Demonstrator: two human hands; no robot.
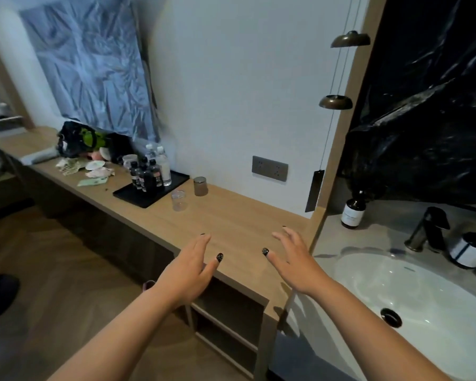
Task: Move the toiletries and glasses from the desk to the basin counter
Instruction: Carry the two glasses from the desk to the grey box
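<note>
While both hands, left (188, 266) and right (293, 259), hover spread and empty, the glasses (179, 199) wait on the desk (231, 215), likely next.

Head view looks down along desk (231, 215), close.
</note>
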